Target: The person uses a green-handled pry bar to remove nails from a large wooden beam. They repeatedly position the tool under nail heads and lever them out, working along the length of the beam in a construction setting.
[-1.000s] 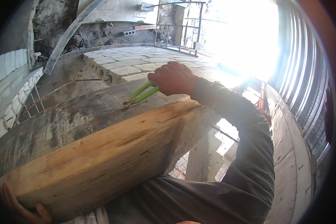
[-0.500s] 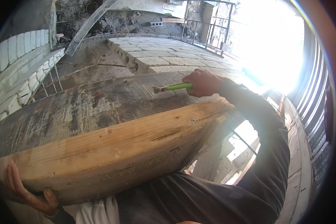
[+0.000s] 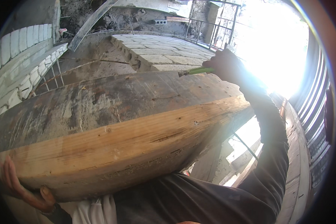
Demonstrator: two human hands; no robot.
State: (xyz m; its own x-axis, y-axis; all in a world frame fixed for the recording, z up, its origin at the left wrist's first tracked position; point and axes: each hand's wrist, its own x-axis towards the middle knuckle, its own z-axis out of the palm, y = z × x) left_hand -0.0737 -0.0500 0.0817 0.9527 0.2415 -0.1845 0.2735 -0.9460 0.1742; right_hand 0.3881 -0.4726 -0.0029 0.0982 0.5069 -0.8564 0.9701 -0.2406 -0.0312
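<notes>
A thick wooden plank (image 3: 112, 127) with a dirty grey top and pale cut side lies across the middle of the view, close to my chest. My left hand (image 3: 24, 188) grips its near lower end from below, fingers curled under the wood. My right hand (image 3: 227, 65) is stretched out past the plank's far end, dark against strong glare, closed around a green-handled tool (image 3: 198, 71) whose tip touches the plank's far top edge. What kind of tool it is cannot be made out.
A wall top of pale blocks (image 3: 164, 52) runs ahead beyond the plank. A white block wall (image 3: 18, 71) with rebar curves along the left. A metal railing (image 3: 216, 26) stands at the back. A drop with stairs (image 3: 235, 156) opens to the right beside corrugated sheeting (image 3: 313, 108).
My right hand with the green tool has moved away along the plank to its far end. The plank now fills more of the view, and my left hand's grip sits lower at the near end.
</notes>
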